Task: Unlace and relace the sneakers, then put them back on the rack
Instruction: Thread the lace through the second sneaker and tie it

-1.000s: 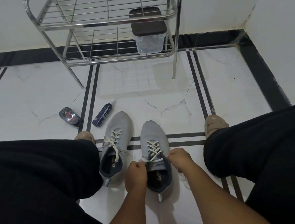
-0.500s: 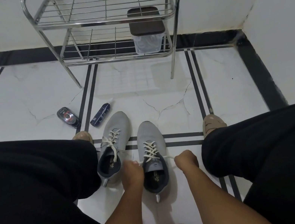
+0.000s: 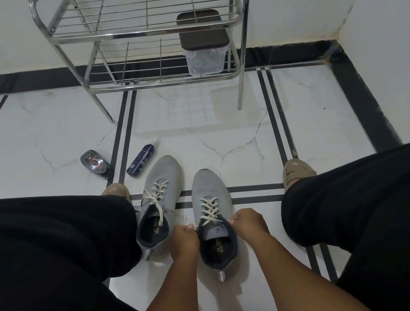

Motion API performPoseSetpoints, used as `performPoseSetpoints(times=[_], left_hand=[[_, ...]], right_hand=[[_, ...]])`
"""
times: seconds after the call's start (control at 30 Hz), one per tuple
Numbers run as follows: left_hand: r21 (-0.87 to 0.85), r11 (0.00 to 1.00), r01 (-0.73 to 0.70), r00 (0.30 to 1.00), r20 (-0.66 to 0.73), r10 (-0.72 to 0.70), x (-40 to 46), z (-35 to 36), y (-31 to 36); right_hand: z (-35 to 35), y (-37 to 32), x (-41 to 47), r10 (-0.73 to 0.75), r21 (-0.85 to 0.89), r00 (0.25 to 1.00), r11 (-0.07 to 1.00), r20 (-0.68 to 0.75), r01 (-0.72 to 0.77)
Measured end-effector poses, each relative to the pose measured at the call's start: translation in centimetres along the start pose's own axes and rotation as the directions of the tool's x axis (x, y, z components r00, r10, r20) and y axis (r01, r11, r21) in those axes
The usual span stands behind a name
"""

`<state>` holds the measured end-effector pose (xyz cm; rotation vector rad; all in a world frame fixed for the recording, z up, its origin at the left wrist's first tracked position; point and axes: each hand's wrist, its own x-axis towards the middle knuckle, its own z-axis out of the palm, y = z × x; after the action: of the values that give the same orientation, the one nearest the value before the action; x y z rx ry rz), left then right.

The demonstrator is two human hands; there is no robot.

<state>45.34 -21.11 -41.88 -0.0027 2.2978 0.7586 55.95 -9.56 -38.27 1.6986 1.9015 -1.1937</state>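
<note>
Left hand (image 3: pixel 184 241) and right hand (image 3: pixel 248 223) each pinching a white lace end beside the laced grey knit sneaker (image 3: pixel 213 217) on the white tiled floor (image 3: pixel 235 133)

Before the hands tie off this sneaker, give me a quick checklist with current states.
1. Left hand pinches a lace end: ok.
2. Right hand pinches the other end: ok.
3. Right sneaker laced to the top eyelets: ok.
4. Its laces knotted: not ok.
5. Left sneaker tied: not ok, its lace hangs loose.
6. Rack has free shelf room: ok, only a box on the lower shelf.
</note>
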Motion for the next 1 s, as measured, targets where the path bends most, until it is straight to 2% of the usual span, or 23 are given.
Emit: performPoseSetpoints(times=[0.23,0.3,0.4,0.47,0.6,0.73,0.87,1.0], left_hand=[[0.039,0.999,-0.023,0.999,0.032,0.022,-0.3,-0.2,0.0],[0.038,0.999,-0.033,0.999,0.043,0.032,-0.6,-0.5,0.4],[0.082,0.996,-0.037,0.998,0.05,0.033,-1.0,-1.5,2.3],[0.1,0.993,-0.07,0.996,0.059,0.064,-1.3,-2.4,4.2],[0.098,0.979,-0.179,0.981,0.098,0.17,-2.7,-4.7,8.5],[0.003,0.943,-0.333,0.937,0.112,0.331,-5.1,-7.5,12.4],[-0.105,0.888,-0.447,0.882,0.113,0.457,-7.9,-10.2,15.1],[-0.207,0.83,-0.518,0.834,0.093,0.544,-9.4,-11.9,16.3]], right_hand=[[-0.1,0.1,-0.2,-0.001,0.012,1.0,1.0,-0.002,0.001],[-0.2,0.0,-0.5,0.016,0.077,0.999,0.997,-0.034,-0.013],[-1.3,-1.2,-1.0,0.128,0.227,0.983,0.969,-0.129,-0.097],[-2.4,-2.3,-0.9,0.139,0.257,0.979,0.962,-0.149,-0.097],[-4.7,-4.8,-1.5,-0.081,0.238,0.987,0.965,-0.138,0.113],[-6.6,-7.1,-3.0,-0.198,0.446,0.958,0.852,-0.209,0.274],[-8.9,-9.1,-5.2,-0.343,0.522,0.896,0.729,-0.282,0.444],[-10.9,-10.2,-7.5,-0.462,0.485,0.81,0.649,-0.361,0.586]])
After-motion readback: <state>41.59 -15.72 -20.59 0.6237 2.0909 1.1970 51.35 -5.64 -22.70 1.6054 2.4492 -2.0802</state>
